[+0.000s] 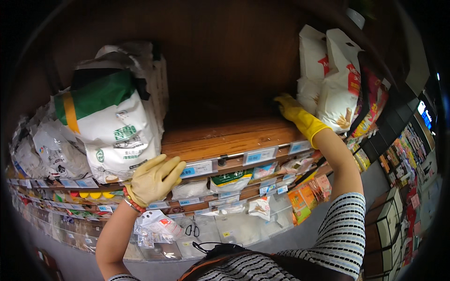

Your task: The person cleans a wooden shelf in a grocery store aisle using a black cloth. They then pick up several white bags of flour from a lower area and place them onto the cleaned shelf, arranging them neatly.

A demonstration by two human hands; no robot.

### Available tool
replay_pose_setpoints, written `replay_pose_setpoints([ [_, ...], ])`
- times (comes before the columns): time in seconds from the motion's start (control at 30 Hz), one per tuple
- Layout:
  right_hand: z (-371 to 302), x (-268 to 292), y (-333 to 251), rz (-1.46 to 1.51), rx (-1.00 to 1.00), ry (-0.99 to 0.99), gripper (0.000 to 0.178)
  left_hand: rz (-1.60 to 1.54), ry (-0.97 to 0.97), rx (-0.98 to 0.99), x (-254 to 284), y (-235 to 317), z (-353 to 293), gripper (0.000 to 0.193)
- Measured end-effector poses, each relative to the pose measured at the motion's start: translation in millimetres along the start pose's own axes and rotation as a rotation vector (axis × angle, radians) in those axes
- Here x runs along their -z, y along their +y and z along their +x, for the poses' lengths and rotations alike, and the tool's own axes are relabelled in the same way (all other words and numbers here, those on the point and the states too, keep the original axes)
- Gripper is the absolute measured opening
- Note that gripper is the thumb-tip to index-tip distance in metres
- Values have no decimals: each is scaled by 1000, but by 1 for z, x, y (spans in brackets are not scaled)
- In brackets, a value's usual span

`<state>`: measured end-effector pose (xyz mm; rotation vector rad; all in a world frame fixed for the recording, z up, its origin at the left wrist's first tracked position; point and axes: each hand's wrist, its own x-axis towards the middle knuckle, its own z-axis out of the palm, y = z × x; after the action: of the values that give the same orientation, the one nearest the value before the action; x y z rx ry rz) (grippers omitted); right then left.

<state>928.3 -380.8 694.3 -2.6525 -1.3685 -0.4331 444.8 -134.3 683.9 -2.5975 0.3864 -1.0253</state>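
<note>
My left hand point(156, 181), in a pale cream glove, lies with its fingers spread on the shelf's front edge, over the price-label strip. It is right beside the lower corner of a large white and green flour bag point(123, 133). Deep on the brown wooden shelf point(220, 140) is my right hand point(296, 114) in a yellow rubber glove. Its fingers look curled, with something dark at their tips that blends into the shadow. Just right of that hand stand white bags with red print point(338, 89), upright and leaning together.
Clear-wrapped bags point(58, 145) crowd the shelf's left end. Lower shelves hold packets, including a green and white bag point(230, 181). Beneath are transparent bins point(236, 229), with black scissors point(192, 229) near a white plastic bag point(161, 225). Orange packets point(302, 201) hang at the right end.
</note>
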Motion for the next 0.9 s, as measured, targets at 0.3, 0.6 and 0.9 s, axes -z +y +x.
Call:
replay_pose_setpoints([
  [0.3, 94, -60, -102, 55, -134, 116, 40, -37, 31, -17, -7, 1, 2, 45],
  [0.6, 58, -6, -293, 276, 633, -74, 42, 13, 27, -15, 0, -2, 2, 44],
  [0.9, 31, -9, 2, -41, -198, 31, 42, -6, 35, 1, -6, 0, -2, 44],
])
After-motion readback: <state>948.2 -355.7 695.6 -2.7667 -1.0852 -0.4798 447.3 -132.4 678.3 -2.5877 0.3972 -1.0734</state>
